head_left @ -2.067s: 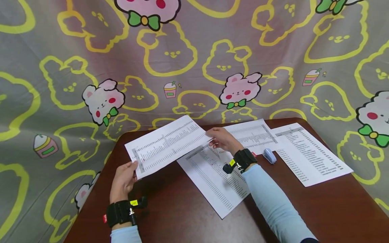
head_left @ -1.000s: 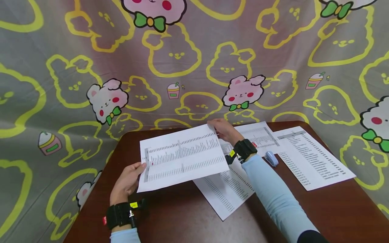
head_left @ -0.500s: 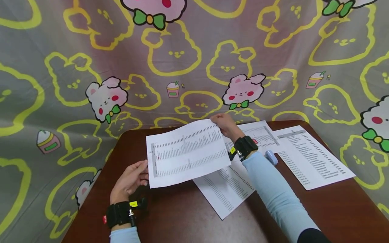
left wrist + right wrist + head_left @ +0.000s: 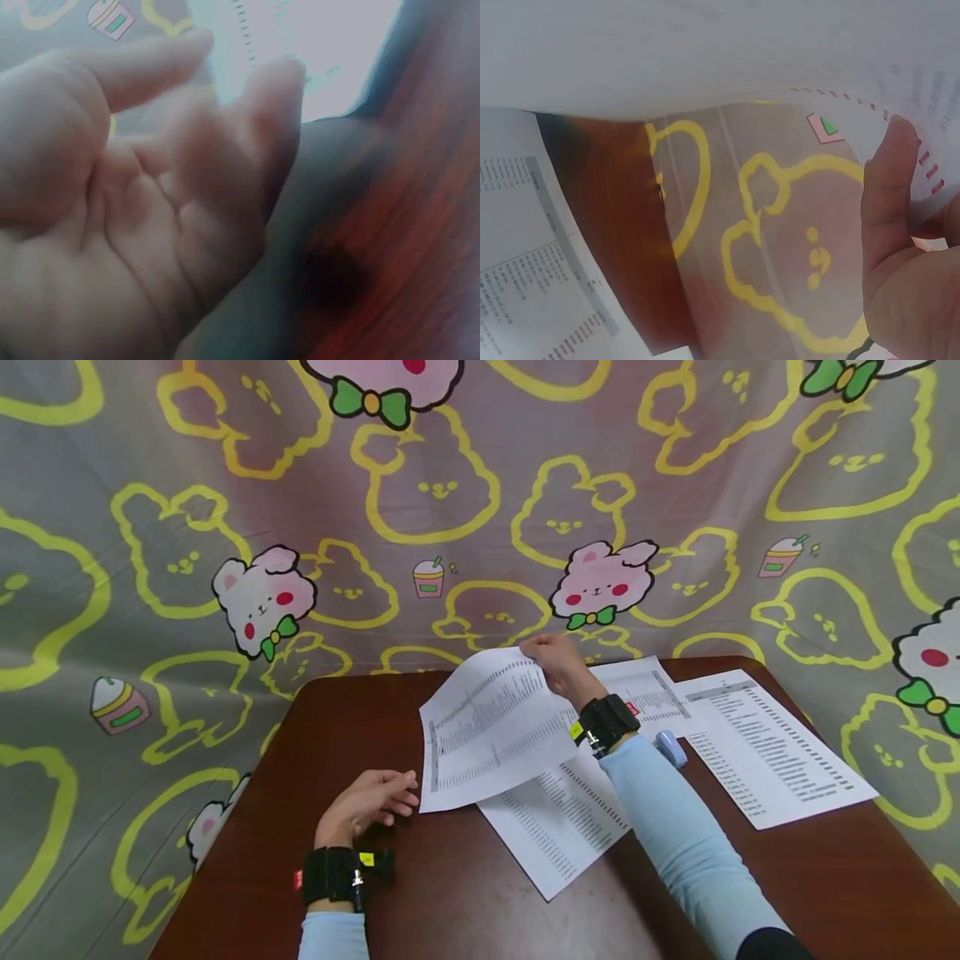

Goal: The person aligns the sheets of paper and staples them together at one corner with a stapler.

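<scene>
My right hand pinches the upper right corner of a printed sheet, which hangs curved above the table. In the right wrist view the thumb of my right hand lies against the sheet. My left hand is just left of the sheet's lower left edge, holding nothing, its fingers loosely bent. The left wrist view shows my left hand blurred, palm in sight, with the sheet beyond the fingertips. Under the held sheet, another printed page lies partly covered.
Two more printed pages lie at the right, one behind my right wrist and one farther right. A small light blue stapler-like object sits beside my right sleeve. A patterned curtain hangs behind the brown table.
My left hand has let go of the sheet and moved right. The sheet's left edge has swung right and the sheet curves more, still pinched by my right hand.
</scene>
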Demonstrator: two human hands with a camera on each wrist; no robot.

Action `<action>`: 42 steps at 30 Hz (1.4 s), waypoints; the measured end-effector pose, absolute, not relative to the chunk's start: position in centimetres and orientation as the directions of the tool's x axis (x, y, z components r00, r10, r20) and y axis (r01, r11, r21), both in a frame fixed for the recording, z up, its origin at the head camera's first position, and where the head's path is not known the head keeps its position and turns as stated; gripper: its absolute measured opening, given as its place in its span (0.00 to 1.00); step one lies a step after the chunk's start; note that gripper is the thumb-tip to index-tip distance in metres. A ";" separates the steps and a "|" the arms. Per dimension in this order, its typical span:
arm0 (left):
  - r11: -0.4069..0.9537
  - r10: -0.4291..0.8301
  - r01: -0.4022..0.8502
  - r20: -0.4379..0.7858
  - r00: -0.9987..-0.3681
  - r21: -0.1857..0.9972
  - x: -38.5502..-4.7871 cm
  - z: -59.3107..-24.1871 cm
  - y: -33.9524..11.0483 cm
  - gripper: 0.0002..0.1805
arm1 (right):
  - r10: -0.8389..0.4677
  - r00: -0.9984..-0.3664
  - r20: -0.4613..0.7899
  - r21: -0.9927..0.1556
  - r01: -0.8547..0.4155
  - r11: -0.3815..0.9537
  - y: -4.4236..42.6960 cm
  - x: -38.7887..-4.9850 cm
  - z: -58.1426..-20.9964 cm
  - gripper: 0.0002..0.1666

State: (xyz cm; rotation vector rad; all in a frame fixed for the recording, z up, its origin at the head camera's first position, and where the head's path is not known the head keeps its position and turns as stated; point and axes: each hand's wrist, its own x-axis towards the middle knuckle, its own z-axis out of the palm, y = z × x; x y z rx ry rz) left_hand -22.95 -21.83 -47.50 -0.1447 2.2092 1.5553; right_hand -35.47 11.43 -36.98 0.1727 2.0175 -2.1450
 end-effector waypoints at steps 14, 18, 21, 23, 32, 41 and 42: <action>0.267 0.586 -0.319 -0.416 -0.696 0.909 -20.8 -47.3 -12.7 0.48 | -0.056 -0.987 -0.149 -0.978 0.156 -0.137 9.6 -34.7 -35.8 0.05; 0.121 0.526 -0.412 -0.410 -0.745 0.903 -20.6 -48.2 -11.9 0.52 | -0.064 -0.986 -0.155 -0.981 0.161 -0.109 9.5 -34.4 -35.8 0.07; -0.050 0.397 -0.444 -0.390 -0.831 0.895 -21.0 -48.7 -12.4 0.45 | -0.072 -0.987 -0.144 -0.986 0.149 -0.075 9.5 -34.1 -35.6 0.09; -0.163 0.281 -0.438 -0.384 -0.879 0.884 -21.7 -48.9 -12.8 0.36 | -0.071 -0.989 -0.132 -0.989 0.136 -0.056 9.5 -34.0 -35.4 0.09; -0.469 -0.138 -0.324 -0.431 -0.892 0.822 -24.1 -49.5 -15.3 0.08 | -0.133 -0.990 -0.038 -0.996 0.026 0.085 9.8 -32.9 -35.4 0.10; -0.463 -0.217 -0.286 -0.420 -0.881 0.839 -24.8 -47.6 -17.9 0.09 | -0.221 -0.972 0.073 -0.939 -0.141 0.312 11.7 -32.0 -35.0 0.10; -0.453 -0.222 -0.278 -0.409 -0.885 0.847 -24.9 -47.3 -18.2 0.09 | -0.237 -0.968 0.075 -0.933 -0.152 0.326 11.9 -31.9 -35.0 0.10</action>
